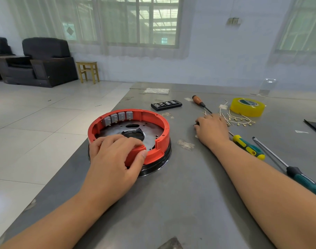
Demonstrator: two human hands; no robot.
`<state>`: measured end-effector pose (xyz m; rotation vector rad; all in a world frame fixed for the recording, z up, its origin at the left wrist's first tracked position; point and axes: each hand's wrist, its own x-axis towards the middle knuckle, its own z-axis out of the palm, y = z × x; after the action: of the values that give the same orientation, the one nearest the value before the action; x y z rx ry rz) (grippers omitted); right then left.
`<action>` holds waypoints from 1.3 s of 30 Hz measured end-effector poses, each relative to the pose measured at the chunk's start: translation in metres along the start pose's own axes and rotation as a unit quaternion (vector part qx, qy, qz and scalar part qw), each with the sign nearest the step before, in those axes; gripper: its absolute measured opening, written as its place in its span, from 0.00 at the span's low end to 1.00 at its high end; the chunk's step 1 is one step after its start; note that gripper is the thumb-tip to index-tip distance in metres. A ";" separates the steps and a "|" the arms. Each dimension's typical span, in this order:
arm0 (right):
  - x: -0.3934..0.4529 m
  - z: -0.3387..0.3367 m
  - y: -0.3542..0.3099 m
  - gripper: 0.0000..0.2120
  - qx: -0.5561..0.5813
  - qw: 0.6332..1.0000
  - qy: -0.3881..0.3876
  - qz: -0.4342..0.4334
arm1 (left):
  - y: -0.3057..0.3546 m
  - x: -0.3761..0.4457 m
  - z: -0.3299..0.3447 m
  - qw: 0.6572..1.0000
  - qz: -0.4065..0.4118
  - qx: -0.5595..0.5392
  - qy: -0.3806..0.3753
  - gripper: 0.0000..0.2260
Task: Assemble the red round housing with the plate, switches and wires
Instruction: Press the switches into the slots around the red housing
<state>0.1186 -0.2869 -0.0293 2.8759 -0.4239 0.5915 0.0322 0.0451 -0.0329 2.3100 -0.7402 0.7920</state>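
Note:
The red round housing (154, 121) sits on the grey table (180, 203) at its left edge, on a black ring base. Inside it lies a metal plate (150, 133) with a dark central hole. Several grey switches (117, 117) line the far left inner wall. My left hand (116, 157) grips the housing's near rim, fingers inside and thumb outside. My right hand (213, 129) rests palm down on the table to the right, fingers curled over something small and dark that I cannot make out. Short wires with brass terminals (239, 121) lie just beyond that hand.
A wooden-handled screwdriver (198, 101), a yellow-green handled screwdriver (248, 147) and a long dark-green one (301, 177) lie at the right. A yellow tape roll (247, 106) and a black bit case (166, 105) sit farther back. The table's left edge drops to tiled floor.

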 end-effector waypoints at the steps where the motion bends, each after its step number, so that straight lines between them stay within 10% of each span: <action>1: -0.006 -0.002 -0.002 0.17 0.025 1.000 0.000 -0.007 | 0.000 0.001 -0.002 1.000 -0.004 0.000 -0.005 0.14; 13: -0.102 -0.042 -0.011 0.14 0.282 0.951 0.011 -0.128 | -0.004 -0.006 -0.019 0.999 0.021 -0.044 -0.024 0.13; 27: -0.180 -0.092 -0.032 0.09 0.702 0.701 -0.112 -0.052 | -0.008 -0.008 -0.016 0.994 0.064 -0.074 -0.043 0.11; 39: -0.176 -0.096 -0.049 0.08 0.709 0.693 -0.056 -0.117 | 0.023 -0.013 -0.012 0.984 0.169 -0.049 0.035 0.13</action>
<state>-0.0557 -0.1764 -0.0203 4.2592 0.8466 0.9785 0.0042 0.0415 -0.0262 2.0848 -1.1317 0.9550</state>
